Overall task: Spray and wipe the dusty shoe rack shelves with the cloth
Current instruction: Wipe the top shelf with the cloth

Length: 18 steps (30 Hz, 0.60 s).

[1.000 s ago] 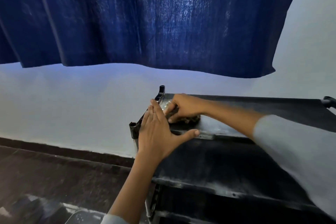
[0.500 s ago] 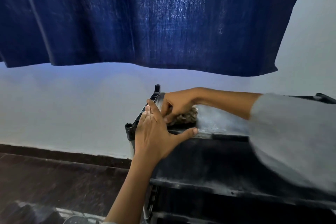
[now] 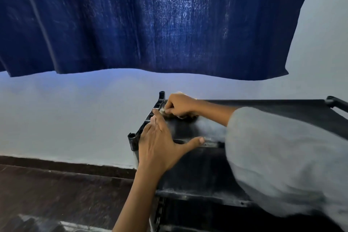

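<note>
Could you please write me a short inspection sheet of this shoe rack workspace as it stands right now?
Surface: top shelf of the black shoe rack, grey dust patch near its front edge.
Job's things: cloth bunched at the shelf's far left corner; spray bottle not seen.
Clutter: nothing seen.
Grippers: right hand grips the cloth; left hand rests flat on the rack's left end.
Cables: nothing seen.
Surroundings: blue curtain, pale wall, dark floor.

black shoe rack (image 3: 273, 107) | top shelf: cloth (image 3: 185, 116), far-left corner | stands on dark floor (image 3: 56, 194)
</note>
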Motion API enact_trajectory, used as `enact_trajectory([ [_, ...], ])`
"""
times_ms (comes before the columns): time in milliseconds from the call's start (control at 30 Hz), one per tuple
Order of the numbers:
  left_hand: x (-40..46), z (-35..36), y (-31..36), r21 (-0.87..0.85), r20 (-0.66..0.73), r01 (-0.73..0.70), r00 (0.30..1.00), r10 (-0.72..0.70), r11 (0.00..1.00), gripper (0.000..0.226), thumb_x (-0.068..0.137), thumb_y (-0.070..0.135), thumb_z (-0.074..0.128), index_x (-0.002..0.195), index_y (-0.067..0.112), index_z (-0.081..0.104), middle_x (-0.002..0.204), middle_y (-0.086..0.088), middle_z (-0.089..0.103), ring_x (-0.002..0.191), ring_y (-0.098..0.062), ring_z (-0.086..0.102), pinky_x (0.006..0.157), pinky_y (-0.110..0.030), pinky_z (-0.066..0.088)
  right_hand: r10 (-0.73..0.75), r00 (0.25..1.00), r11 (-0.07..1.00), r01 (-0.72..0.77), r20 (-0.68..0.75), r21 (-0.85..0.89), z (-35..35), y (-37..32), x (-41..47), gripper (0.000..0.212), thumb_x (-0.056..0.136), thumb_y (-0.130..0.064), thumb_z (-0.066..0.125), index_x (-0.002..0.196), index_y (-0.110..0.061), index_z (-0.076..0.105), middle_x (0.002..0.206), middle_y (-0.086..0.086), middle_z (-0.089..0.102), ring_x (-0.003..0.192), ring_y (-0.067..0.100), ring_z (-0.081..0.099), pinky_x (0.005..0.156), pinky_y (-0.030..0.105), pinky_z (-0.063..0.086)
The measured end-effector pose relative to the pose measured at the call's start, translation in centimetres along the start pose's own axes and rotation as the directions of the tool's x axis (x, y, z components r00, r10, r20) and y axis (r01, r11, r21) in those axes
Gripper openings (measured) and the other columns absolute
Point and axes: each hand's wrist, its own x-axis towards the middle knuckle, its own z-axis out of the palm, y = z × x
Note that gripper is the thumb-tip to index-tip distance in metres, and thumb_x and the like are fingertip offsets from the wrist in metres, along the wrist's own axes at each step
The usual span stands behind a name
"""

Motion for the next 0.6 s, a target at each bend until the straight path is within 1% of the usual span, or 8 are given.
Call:
enact_trajectory([
  [67, -0.2, -0.2, 0.4, -0.012, 0.022, 0.004, 1.000, -0.004, 1.000, 0.148, 0.049, 0.101, 0.023, 0.152, -0.001, -0.010, 0.160, -0.014, 0.024, 0.145, -0.024, 0.028, 0.115, -0.037, 0.029, -0.129, 0.958, 0.987, 0.098, 0.255, 0.131, -2.0, -1.3, -2.8, 0.016, 0.091, -0.020, 0.061, 0.098, -0.016, 0.074, 0.084, -0.008, 0.071, 0.070, -0.003, 0.057, 0.073, 0.017, 0.045],
  [133, -0.4, -0.4, 0.7, -0.030, 0.045, 0.010, 0.999, -0.008, 1.000, 0.146, 0.053, 0.099, 0.030, 0.152, 0.000, -0.012, 0.163, -0.013, 0.015, 0.148, -0.023, 0.020, 0.117, -0.037, 0.024, -0.217, 0.908, 0.965, 0.145, 0.358, 0.218, -3.4, -2.0, -5.3, 0.018, 0.088, -0.021, 0.066, 0.104, -0.016, 0.074, 0.089, -0.013, 0.071, 0.076, -0.007, 0.059, 0.077, 0.012, 0.046],
  [233, -0.4, -0.3, 0.7, -0.026, 0.045, 0.019, 0.999, -0.017, 0.999, 0.146, 0.053, 0.099, 0.030, 0.152, 0.000, -0.012, 0.161, -0.013, 0.020, 0.146, -0.024, 0.025, 0.116, -0.037, 0.027, -0.186, 0.955, 0.959, 0.126, 0.231, 0.254, -2.2, -1.2, -5.8, 0.022, 0.082, -0.016, 0.073, 0.103, -0.015, 0.074, 0.079, -0.021, 0.068, 0.066, -0.014, 0.056, 0.064, 0.003, 0.040],
  [300, -0.3, -0.2, 0.7, -0.005, 0.053, 0.010, 0.999, -0.010, 1.000, 0.144, 0.055, 0.099, 0.028, 0.153, 0.001, -0.011, 0.160, -0.012, 0.023, 0.145, -0.024, 0.029, 0.114, -0.037, 0.029, -0.106, 0.992, 0.982, 0.093, 0.071, 0.167, -0.9, 0.0, -4.2, 0.023, 0.080, -0.013, 0.075, 0.102, -0.015, 0.075, 0.086, -0.010, 0.073, 0.059, -0.011, 0.057, 0.058, 0.003, 0.041],
  [400, -0.3, -0.5, 0.8, 0.045, 0.086, -0.021, 0.996, 0.017, 0.999, 0.135, 0.059, 0.095, 0.027, 0.154, 0.003, 0.000, 0.162, -0.011, 0.019, 0.146, -0.022, 0.026, 0.115, -0.035, 0.026, 0.073, 0.990, 0.997, -0.068, -0.123, 0.045, -0.2, 1.9, -0.9, 0.018, 0.084, -0.014, 0.069, 0.101, -0.015, 0.075, 0.090, 0.004, 0.075, 0.061, 0.007, 0.062, 0.064, 0.017, 0.050],
  [500, -0.1, -0.8, 0.7, 0.092, 0.063, -0.033, 0.998, 0.028, 0.995, 0.131, 0.060, 0.094, 0.025, 0.153, 0.003, 0.013, 0.160, -0.010, 0.024, 0.144, -0.022, 0.029, 0.113, -0.033, 0.026, 0.107, 0.978, 0.990, -0.121, -0.180, -0.069, 0.3, 2.0, 0.8, 0.017, 0.086, -0.018, 0.062, 0.095, -0.015, 0.076, 0.086, 0.005, 0.074, 0.071, 0.018, 0.064, 0.074, 0.033, 0.055],
  [567, -0.2, -0.7, 0.6, 0.078, 0.055, -0.020, 0.998, 0.016, 0.997, 0.132, 0.060, 0.094, 0.027, 0.154, 0.002, 0.010, 0.161, -0.011, 0.021, 0.146, -0.022, 0.026, 0.115, -0.034, 0.024, 0.068, 0.988, 0.995, -0.076, -0.137, -0.057, 0.4, 1.0, 0.0, 0.016, 0.086, -0.018, 0.062, 0.093, -0.013, 0.076, 0.089, 0.004, 0.074, 0.078, 0.018, 0.063, 0.074, 0.031, 0.049],
  [600, -0.3, -0.7, 0.7, 0.062, 0.052, -0.012, 0.999, 0.009, 0.998, 0.134, 0.060, 0.095, 0.029, 0.154, 0.002, 0.006, 0.162, -0.011, 0.018, 0.147, -0.022, 0.023, 0.116, -0.034, 0.022, 0.032, 0.997, 0.999, -0.033, -0.066, -0.007, 0.0, 0.4, -1.0, 0.016, 0.087, -0.018, 0.062, 0.094, -0.012, 0.075, 0.090, 0.002, 0.073, 0.077, 0.014, 0.061, 0.072, 0.028, 0.045],
])
